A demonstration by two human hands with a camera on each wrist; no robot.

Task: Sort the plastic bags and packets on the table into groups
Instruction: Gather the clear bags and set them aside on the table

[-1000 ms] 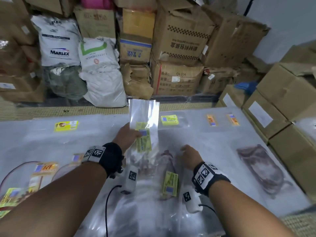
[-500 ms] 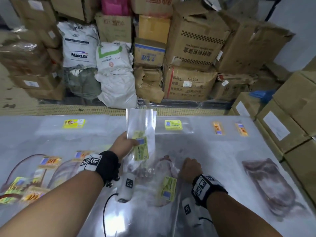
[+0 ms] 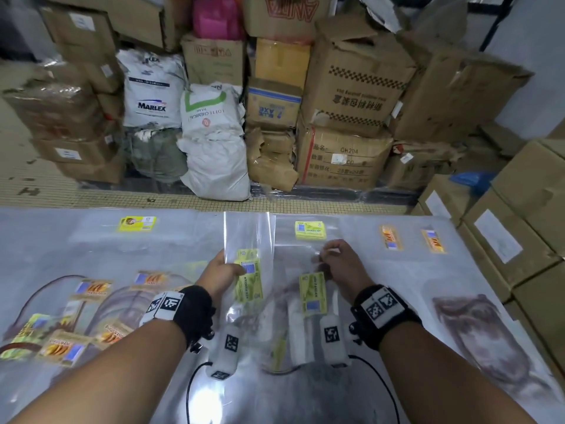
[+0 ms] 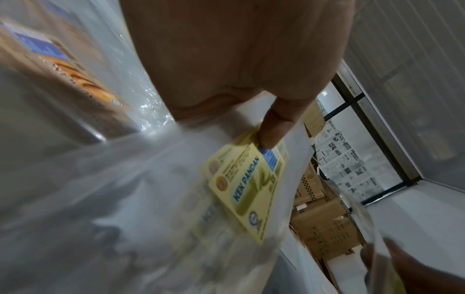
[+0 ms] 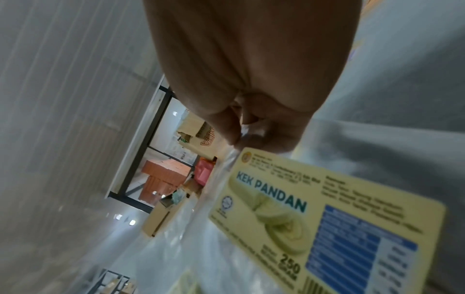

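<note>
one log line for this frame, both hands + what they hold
left hand: grips clear bag, Kek Pandan label, raised | right hand: pinches second Kek Pandan bag | phase: collecting same-label bags

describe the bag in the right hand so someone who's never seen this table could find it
Start at the table in front of the stacked cardboard boxes, then find the two hands at its middle. The right hand pinches a clear bag by its top edge. Its yellow-green KEK PANDAN label hangs below the grip, while the left hand holds its bag at the label, standing up.
</note>
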